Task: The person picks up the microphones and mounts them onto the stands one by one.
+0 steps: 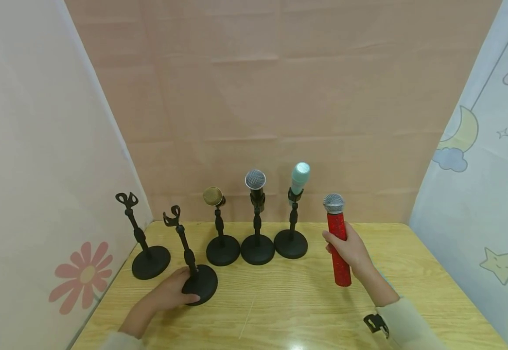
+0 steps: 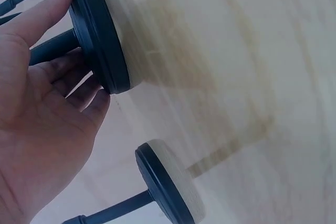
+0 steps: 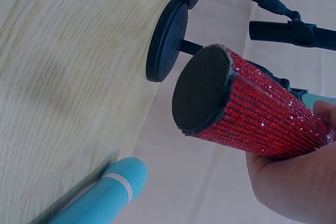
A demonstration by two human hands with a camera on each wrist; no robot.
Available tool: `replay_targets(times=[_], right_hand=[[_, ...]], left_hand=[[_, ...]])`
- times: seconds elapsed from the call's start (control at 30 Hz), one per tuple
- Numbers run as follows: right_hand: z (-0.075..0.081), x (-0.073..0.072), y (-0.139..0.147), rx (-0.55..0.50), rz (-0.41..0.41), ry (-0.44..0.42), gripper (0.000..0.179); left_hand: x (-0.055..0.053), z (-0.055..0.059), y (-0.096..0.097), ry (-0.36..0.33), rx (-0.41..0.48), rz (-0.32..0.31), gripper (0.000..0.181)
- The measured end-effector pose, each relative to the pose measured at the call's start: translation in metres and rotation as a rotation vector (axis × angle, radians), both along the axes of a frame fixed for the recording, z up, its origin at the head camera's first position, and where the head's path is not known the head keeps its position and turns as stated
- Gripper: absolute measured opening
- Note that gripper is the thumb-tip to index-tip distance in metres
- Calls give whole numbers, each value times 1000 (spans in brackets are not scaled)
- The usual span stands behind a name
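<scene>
Head camera: set high at the near side of the desk [image 1: 297, 311], facing forward and down; the most distant view, spanning the left hand [image 1: 170, 292], the right hand [image 1: 351, 248] and the backdrop [image 1: 297, 97]. Left wrist camera: close, low, rolled sideways — desk surface stands steeply at picture right, hand at left. Shared with head: left hand, gripped stand [image 1: 189, 260]. Right wrist camera: also close and rolled, desk at picture left; faces the butt end of the red microphone [image 3: 268, 114] and the rear stands [image 3: 167, 40] — both also in head view.
</scene>
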State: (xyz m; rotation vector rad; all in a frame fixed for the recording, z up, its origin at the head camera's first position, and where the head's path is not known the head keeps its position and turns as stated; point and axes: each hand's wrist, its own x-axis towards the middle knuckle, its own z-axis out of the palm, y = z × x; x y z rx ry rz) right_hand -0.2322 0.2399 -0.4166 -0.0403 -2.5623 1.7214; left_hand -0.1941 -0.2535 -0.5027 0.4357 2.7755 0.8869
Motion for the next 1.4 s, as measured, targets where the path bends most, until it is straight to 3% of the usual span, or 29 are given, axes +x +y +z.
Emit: replay_targets(times=[0.27,0.5,0.73,1.0,1.4], right_hand=[[2,2,-6,-3,2,-2,55],[5,4,-11,-14,-2,-6,61],[6,6,-13,-25,25,13,67],[7,8,-15,-15,33,-11,69],[9,9,-17,19,34,3,72]], left_hand=[[4,-2,9,46,44,-65,79],[4,-4,24,81,29,-111,78],[4,-6,42,61,26,-134,80],[4,-8,60,123,21,-156,70],[0,1,87,29,-65,-204,72]])
